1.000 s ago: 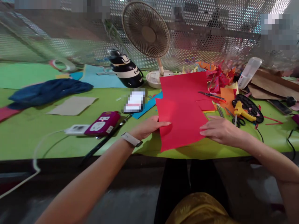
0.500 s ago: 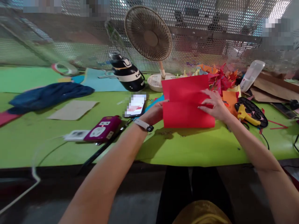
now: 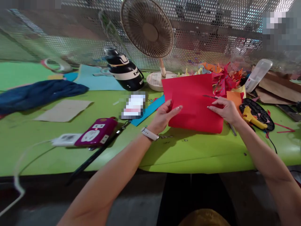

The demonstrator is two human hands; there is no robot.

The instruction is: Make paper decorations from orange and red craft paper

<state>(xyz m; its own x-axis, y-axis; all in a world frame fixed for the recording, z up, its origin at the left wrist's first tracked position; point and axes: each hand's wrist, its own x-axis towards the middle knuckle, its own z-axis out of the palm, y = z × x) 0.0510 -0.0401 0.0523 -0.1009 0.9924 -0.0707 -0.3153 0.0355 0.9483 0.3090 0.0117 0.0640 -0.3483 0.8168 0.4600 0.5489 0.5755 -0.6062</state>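
My left hand [image 3: 166, 116] grips the left side of a sheet of red paper [image 3: 192, 106], its thumb lying across the front. The paper is bent over on itself, with a rounded lower edge, and is held up above the green table. At the right edge, my right hand [image 3: 224, 110] pinches the paper between thumb and fingers. A thin dark line runs from those fingertips over the paper; whether it is a gap or a slim tool I cannot tell. Below the right hand, a narrow grey piece [image 3: 232, 129] lies on the table, partly hidden.
A phone [image 3: 134, 106], a blue paper strip [image 3: 149, 110] and a purple power socket block [image 3: 97, 132] lie to the left. Behind stand a black bottle [image 3: 124, 72] and a fan [image 3: 148, 29]. To the right are a yellow glue gun [image 3: 254, 118] and colourful paper scraps [image 3: 227, 78].
My left thumb has come round onto the paper's front. My right hand has gone from spread fingers to a pinch at the right edge. The paper's lower part has shifted right. The view has moved slightly.
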